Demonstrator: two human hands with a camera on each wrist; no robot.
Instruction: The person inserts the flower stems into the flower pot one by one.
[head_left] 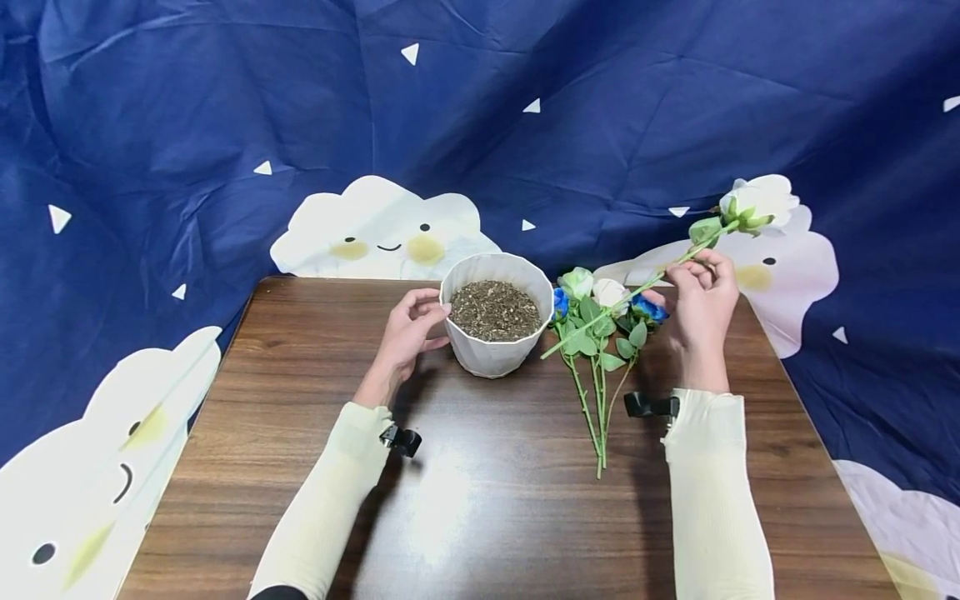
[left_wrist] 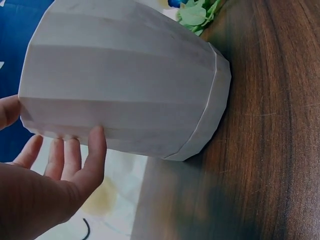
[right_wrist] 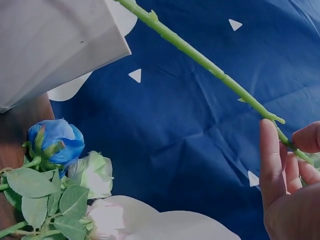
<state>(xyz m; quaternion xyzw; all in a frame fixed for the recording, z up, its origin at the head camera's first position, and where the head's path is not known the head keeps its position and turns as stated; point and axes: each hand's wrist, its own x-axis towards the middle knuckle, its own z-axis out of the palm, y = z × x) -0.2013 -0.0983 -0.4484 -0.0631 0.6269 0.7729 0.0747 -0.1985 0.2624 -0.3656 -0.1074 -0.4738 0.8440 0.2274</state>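
Note:
A white faceted flowerpot (head_left: 492, 357) filled with dark soil (head_left: 495, 310) stands upright at the back middle of the table. My left hand (head_left: 408, 333) touches its left side, thumb by the rim and fingers lightly bent; in the left wrist view the fingertips rest against the pot's wall (left_wrist: 115, 75). To the right, my right hand (head_left: 703, 304) pinches the green stem (head_left: 641, 287) of an artificial white rose (head_left: 757, 204) between thumb and fingers. That rose is held aloft, bloom up to the right, bare stem end slanting down near the pot.
Several artificial roses lie right of the pot, among them a green-white rose (head_left: 576, 282), a white one (head_left: 611, 293) and a blue one (head_left: 648, 308), their stems toward me. The brown wooden table (head_left: 487, 517) ends at a blue cloud-printed cloth (head_left: 450, 108).

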